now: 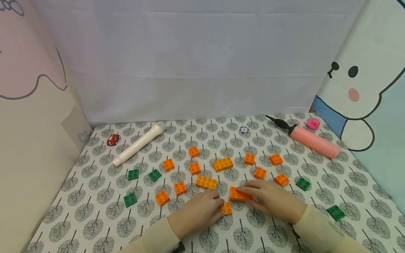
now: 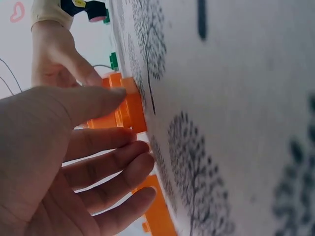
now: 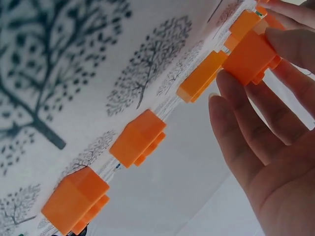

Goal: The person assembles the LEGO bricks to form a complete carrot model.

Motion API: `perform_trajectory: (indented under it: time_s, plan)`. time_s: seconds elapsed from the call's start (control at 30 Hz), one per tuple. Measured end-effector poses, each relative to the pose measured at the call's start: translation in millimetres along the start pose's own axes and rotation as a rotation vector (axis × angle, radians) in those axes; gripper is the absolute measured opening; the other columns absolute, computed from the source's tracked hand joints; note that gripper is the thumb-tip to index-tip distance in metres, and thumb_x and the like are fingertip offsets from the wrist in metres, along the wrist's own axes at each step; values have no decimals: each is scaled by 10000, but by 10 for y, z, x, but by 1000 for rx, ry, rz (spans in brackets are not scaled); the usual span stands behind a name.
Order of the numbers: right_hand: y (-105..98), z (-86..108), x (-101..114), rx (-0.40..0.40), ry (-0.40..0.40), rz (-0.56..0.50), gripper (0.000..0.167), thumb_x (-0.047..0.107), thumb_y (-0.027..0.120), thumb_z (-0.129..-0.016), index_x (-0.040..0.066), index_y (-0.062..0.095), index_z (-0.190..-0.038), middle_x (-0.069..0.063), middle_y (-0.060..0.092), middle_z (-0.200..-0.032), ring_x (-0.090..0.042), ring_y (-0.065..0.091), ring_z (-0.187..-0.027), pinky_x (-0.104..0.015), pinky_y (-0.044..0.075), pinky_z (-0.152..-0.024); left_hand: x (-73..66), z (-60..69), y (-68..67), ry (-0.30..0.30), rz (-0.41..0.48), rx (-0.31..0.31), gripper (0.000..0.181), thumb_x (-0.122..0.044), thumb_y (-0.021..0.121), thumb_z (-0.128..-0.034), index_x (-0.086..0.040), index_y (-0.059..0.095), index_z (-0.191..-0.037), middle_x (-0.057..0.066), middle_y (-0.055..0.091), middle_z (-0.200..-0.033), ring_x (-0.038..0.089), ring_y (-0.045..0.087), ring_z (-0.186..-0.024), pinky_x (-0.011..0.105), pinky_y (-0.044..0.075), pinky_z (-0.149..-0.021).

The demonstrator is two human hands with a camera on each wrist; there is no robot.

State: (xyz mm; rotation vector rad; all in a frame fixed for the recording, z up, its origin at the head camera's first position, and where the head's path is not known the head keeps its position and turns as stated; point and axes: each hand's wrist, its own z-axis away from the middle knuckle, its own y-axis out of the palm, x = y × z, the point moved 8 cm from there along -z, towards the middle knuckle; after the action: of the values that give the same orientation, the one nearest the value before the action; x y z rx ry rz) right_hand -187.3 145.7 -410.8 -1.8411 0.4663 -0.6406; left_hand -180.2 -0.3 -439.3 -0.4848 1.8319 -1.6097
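Midway between the left and right edges of the tree-print tabletop [image 1: 236, 237], the left hand [image 1: 202, 210] pinches a square orange plastic brick [image 1: 227, 208]; the right hand [image 1: 273, 201] grips an oblong orange plastic brick [image 1: 238, 194]. Both look light, stiff and smooth, probably best held by opposite flat sides.

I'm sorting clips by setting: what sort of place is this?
Probably an indoor play area, though whether at home or elsewhere I can't tell: orange toy bricks and a red toy car lie on a tree-print cloth between cartoon-printed side panels.
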Motion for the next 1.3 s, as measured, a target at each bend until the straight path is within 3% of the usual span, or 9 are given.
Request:
perform_trajectory:
  time_s: [0.07, 0.2, 0.33, 0.57, 0.73, 1.1, 1.3]
  plan:
    - [-7, 3, 43, 0, -21, -10, 465, 187, 789, -847, 181, 669, -1297, 7, 674, -1145, -165, 665, -956, -352, 584, -802, 40, 11, -13, -38, 39, 23, 201, -356, 661, -948, -165, 690, -1005, -67, 594, -917, 62, 541, -811, 209, 510, -733]
    - [5, -22, 168, -4, -85, -39, 489, 154, 800, -830, 169, 663, -1299, 4, 671, -1148, -168, 662, -992, -352, 583, -839, 123, 46, -73, -106, 82, 46, 388, -413, 645, -953, -126, 665, -1213, -4, 665, -1129, 136, 633, -997, 281, 544, -885]
    - [62, -67, 247, 7, -119, -65, 492, 139, 788, -838, 169, 654, -1310, 10, 673, -1163, -165, 654, -1028, -351, 572, -881, 122, 71, -135, -80, 109, 22, 543, -386, 663, -946, -106, 564, -1400, 48, 639, -1305, 188, 622, -1162, 324, 514, -1001]
    - [162, -121, 323, 43, -138, -96, 431, 182, 757, -876, 165, 665, -1297, 27, 681, -1199, -150, 645, -1078, -346, 550, -928, 64, 92, -149, -18, 138, -37, 399, -339, 682, -933, -116, 666, -1264, -5, 689, -1137, 95, 646, -981, 232, 546, -877]
    - [190, -132, 335, 44, -135, -92, 423, 188, 756, -879, 167, 669, -1292, 29, 686, -1198, -151, 649, -1077, -348, 552, -925, 63, 90, -119, -13, 133, -35, 295, -299, 701, -916, -133, 713, -1159, -54, 662, -968, 3, 556, -781, 138, 503, -707]
    - [189, -165, 352, 13, -149, -91, 390, 176, 776, -865, 164, 710, -1249, 41, 704, -1151, -127, 659, -1018, -304, 567, -865, 90, 59, -77, -63, 152, -31, 249, -314, 729, -899, -165, 722, -1099, -85, 648, -926, 1, 540, -762, 165, 504, -700]
    - [209, -184, 358, 39, -146, -113, 389, 165, 773, -866, 144, 709, -1249, 17, 712, -1131, -136, 659, -1000, -302, 566, -856, 103, 47, -51, -88, 201, -10, 252, -293, 758, -875, -163, 725, -1089, -87, 656, -932, 2, 550, -771, 166, 502, -705]
